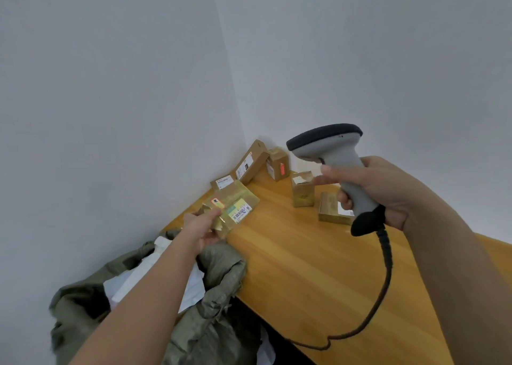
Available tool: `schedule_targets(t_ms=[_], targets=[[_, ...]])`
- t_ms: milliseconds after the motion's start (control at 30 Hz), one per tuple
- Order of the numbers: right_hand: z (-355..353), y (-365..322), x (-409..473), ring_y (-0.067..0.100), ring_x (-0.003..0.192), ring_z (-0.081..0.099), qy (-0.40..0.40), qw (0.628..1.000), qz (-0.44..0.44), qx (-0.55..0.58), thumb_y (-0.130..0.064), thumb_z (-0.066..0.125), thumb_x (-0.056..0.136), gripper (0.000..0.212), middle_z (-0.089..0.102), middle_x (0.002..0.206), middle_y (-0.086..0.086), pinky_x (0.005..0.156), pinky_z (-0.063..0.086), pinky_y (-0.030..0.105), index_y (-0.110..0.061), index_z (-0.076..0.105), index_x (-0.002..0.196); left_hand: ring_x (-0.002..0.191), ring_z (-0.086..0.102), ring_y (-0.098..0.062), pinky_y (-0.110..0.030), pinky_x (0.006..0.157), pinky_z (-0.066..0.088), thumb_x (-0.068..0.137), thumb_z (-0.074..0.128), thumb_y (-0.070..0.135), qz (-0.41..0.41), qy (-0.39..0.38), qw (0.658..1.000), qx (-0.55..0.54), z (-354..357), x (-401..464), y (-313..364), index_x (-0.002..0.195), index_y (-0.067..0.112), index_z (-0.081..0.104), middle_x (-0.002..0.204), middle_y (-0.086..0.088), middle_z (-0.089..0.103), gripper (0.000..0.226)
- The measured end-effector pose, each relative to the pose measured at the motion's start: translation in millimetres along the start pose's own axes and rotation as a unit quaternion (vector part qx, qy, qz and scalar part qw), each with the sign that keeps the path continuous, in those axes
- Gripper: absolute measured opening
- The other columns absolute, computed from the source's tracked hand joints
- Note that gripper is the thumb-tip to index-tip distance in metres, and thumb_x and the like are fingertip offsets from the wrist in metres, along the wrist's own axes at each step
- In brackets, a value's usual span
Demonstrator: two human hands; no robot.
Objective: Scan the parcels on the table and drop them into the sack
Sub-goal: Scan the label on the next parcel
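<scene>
I see L hand (203, 227) pinching a taped parcel (234, 208) over table's (318, 267) left edge, long axis near-left to far-right, label up. R hand (385, 191) grips scanner (332, 154) to its right. Sack (210, 287) below.

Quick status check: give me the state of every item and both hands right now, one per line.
Left hand: grips taped cardboard parcel.
Taped cardboard parcel: held at table edge, barcode label up.
Right hand: holds scanner.
Grey handheld barcode scanner: raised, corded.
Olive woven sack: open, white packages inside.
Five small cardboard boxes: on wooden table.
</scene>
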State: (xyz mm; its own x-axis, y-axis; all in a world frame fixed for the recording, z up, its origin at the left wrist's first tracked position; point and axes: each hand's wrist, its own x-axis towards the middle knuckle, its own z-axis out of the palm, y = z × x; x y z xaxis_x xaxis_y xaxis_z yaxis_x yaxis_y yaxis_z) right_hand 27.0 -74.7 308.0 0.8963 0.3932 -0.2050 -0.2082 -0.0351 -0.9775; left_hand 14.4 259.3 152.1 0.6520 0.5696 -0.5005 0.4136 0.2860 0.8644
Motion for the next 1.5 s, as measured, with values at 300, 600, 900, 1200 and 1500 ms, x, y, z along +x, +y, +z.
schedule_targets(t_ms=[300, 600, 900, 1200, 1500], targets=[[83.3, 95.0, 70.9, 0.022, 0.073, 0.065, -0.034, 0.947, 0.227, 0.225, 0.005, 0.063, 0.088, 0.024, 0.062, 0.103, 0.022, 0.058, 0.059, 0.028, -0.003, 0.055, 0.109, 0.083, 0.065, -0.029, -0.038, 0.054, 0.057, 0.085, 0.068, 0.007, -0.112, 0.096, 0.989, -0.006, -126.9, -0.1, -62.2, 0.125, 0.002, 0.043, 0.104, -0.020, 0.062, 0.047], [184.0, 186.4, 107.5, 0.040, 0.087, 0.056, 0.070, 0.885, 0.361, 0.286, -0.001, 0.058, 0.094, 0.037, 0.047, 0.105, 0.018, 0.095, 0.050, 0.054, -0.015, 0.046, 0.126, 0.088, 0.065, -0.027, -0.035, 0.066, 0.055, 0.095, 0.056, 0.017, -0.127, 0.032, 0.990, 0.045, -201.9, 54.1, -89.9, 0.130, 0.022, 0.043, 0.116, -0.011, 0.062, 0.038], [259.1, 267.2, 152.1, 0.027, 0.087, 0.064, 0.129, 0.863, 0.387, 0.297, -0.001, 0.062, 0.092, 0.038, 0.060, 0.117, 0.019, 0.062, 0.060, 0.032, -0.003, 0.054, 0.128, 0.099, 0.067, -0.024, -0.032, 0.067, 0.058, 0.078, 0.081, 0.032, -0.074, -0.074, 0.985, 0.134, -231.9, 99.1, -110.2, 0.131, 0.038, 0.048, 0.120, -0.007, 0.061, 0.064], [235.8, 219.3, 140.4, 0.015, 0.045, 0.052, 0.063, 0.925, 0.371, 0.060, 0.002, 0.075, 0.078, 0.050, 0.058, 0.068, 0.011, 0.041, 0.048, 0.025, -0.006, 0.052, 0.122, 0.104, 0.061, -0.016, -0.019, 0.065, 0.056, 0.069, 0.086, 0.036, 0.038, -0.108, 0.949, 0.292, -211.7, 119.7, -104.9, 0.140, 0.024, 0.044, 0.129, -0.004, 0.052, 0.084], [245.6, 197.0, 170.9, 0.023, 0.070, 0.061, 0.025, 0.927, 0.365, -0.078, 0.001, 0.071, 0.084, 0.073, 0.063, 0.096, 0.018, 0.058, 0.055, 0.033, -0.011, 0.035, 0.146, 0.098, 0.059, -0.016, -0.020, 0.076, 0.046, 0.092, 0.060, 0.046, 0.131, 0.022, 0.919, 0.370, -203.6, 83.9, -101.2, 0.128, 0.018, 0.058, 0.111, 0.000, 0.057, 0.046]])
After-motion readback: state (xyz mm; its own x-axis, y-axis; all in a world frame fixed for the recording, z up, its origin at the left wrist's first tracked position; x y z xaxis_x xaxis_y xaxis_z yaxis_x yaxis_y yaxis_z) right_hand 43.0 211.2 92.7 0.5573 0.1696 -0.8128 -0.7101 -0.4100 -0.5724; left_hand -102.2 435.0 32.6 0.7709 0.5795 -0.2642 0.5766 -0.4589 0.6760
